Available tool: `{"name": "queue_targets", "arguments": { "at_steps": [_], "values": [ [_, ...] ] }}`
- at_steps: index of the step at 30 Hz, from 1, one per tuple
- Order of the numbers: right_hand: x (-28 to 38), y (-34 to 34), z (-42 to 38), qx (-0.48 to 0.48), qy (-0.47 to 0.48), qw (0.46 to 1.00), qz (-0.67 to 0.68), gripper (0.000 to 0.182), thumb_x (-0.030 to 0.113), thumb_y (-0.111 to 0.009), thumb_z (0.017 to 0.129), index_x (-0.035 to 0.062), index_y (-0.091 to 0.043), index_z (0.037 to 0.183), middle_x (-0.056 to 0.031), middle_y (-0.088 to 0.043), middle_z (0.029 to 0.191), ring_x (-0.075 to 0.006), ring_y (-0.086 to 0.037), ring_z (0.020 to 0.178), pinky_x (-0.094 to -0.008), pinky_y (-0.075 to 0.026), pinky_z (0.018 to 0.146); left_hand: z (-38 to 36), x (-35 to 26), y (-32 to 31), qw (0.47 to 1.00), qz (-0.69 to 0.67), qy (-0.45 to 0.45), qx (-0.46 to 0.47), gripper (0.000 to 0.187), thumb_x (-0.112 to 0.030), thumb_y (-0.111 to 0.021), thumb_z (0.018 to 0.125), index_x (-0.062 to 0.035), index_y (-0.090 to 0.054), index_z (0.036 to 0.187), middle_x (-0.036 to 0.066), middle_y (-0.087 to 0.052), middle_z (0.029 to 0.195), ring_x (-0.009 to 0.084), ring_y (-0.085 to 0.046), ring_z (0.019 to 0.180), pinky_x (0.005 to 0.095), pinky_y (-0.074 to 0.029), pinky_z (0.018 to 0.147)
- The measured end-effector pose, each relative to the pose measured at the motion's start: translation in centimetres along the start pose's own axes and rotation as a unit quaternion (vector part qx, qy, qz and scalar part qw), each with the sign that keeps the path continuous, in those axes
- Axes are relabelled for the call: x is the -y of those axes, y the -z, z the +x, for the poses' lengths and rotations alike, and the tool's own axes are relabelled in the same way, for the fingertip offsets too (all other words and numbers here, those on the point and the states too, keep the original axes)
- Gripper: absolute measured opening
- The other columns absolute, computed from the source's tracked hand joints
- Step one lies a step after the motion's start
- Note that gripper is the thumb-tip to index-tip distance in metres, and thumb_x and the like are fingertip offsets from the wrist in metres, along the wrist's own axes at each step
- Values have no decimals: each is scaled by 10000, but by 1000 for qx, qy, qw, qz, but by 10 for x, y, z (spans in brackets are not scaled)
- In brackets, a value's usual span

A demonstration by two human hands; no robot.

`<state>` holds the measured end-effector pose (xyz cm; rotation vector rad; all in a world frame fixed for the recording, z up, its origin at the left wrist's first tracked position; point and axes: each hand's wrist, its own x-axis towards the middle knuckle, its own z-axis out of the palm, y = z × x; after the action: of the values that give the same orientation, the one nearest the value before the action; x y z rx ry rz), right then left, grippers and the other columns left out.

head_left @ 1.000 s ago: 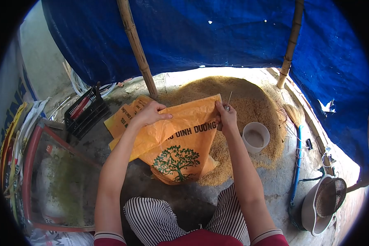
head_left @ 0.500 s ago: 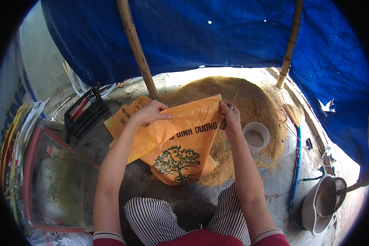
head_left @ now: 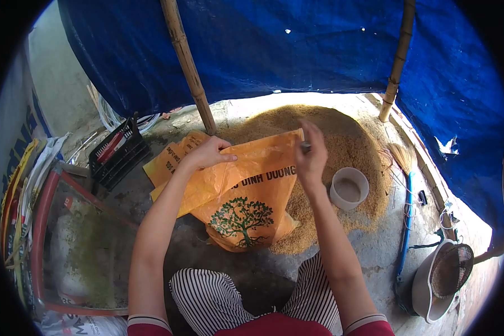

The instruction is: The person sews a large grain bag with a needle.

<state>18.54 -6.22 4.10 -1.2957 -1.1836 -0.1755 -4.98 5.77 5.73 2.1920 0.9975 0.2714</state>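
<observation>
A printed orange sack [head_left: 246,190] with a green tree and black lettering lies in front of me, its upper edge pulled taut. My left hand [head_left: 208,154] is closed on that edge, thumb over the folded plastic. At the sack's upper right corner is my right hand [head_left: 312,152], fingers raised and slightly blurred. It is closed round a small metal tool [head_left: 305,147], whose short grey end shows between the fingers; the rest is hidden.
Behind the sack spreads a grain heap [head_left: 353,140] with a white tub [head_left: 349,189] in it. A blue-handled broom [head_left: 407,218] and a basin [head_left: 428,280] with a sieve [head_left: 452,270] stand right. A black crate [head_left: 120,151] sits left, beneath a blue tarp [head_left: 297,50].
My right hand has turned and its fingers have lifted at the sack's corner. The tool's thin spike, visible earlier, no longer shows. My left hand keeps its hold on the sack.
</observation>
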Motion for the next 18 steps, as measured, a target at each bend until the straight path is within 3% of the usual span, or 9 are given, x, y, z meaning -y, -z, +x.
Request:
{"name": "queue_targets", "arguments": {
  "at_steps": [2,3,5,6,7,10,12,15,18],
  "values": [
    [26,-9,-11,138,48,988,53,344,14,-572,829,41,-541,1171,-126,-509,1276,-276,-637,886,-363,-520,719,-1,-8,-3,1000,12,6,6,318,-227,-712,800,-4,-665,1022,27,-594,717,81,-475,621,280,-398,551],
    [29,-14,-18,139,47,988,53,344,14,-572,829,41,-541,1171,-126,-509,1276,-276,-637,886,-363,-520,719,-2,-12,-4,1000,25,14,11,322,-226,-713,795,1,-664,1018,39,-615,759,93,-497,657,283,-411,582],
    [26,-26,-29,266,50,962,35,392,7,-581,814,49,-521,1199,-150,-510,1252,-331,-615,910,-377,-514,733,-4,-10,-9,999,31,-16,-1,330,-235,-721,772,5,-655,989,67,-614,746,126,-524,650,314,-425,592],
    [17,-33,-34,220,84,971,36,298,23,-586,817,32,-554,1113,-167,-548,1114,-364,-597,849,-393,-496,698,-6,-9,-9,998,38,-46,-11,340,-243,-729,749,9,-646,961,94,-613,732,159,-551,642,345,-439,602],
    [12,-36,-35,222,86,971,38,298,23,-586,817,32,-554,1113,-167,-548,1114,-364,-597,849,-393,-496,698,-10,-9,-7,998,38,-44,-14,340,-243,-729,749,9,-646,961,94,-613,732,159,-551,642,345,-439,602],
    [3,-40,-36,195,0,980,48,105,64,-591,831,2,-556,908,-160,-519,844,-372,-558,725,-428,-444,629,-25,-11,-1,996,52,-73,7,371,-224,-729,718,7,-633,993,122,-637,850,216,-595,778,363,-468,714],
    [-1,-38,-35,195,12,980,29,105,66,-589,835,4,-556,913,-159,-524,850,-369,-560,726,-425,-444,629,-38,-11,3,989,134,-63,-17,372,-187,-705,713,-8,-625,1029,147,-633,973,277,-589,943,383,-457,831],
    [1,-38,-33,185,29,982,-8,103,67,-586,841,11,-556,922,-156,-528,854,-361,-565,726,-420,-445,629,-42,11,5,980,149,-94,-96,339,-131,-677,732,8,-624,1037,160,-647,943,332,-595,920,379,-454,809],
    [3,-41,-31,173,21,985,-16,97,67,-583,844,21,-559,926,-151,-529,869,-351,-574,726,-418,-449,626,-46,29,14,972,169,-58,-150,304,-104,-659,750,10,-624,1030,182,-647,950,322,-606,924,377,-454,808]
  ]
}}
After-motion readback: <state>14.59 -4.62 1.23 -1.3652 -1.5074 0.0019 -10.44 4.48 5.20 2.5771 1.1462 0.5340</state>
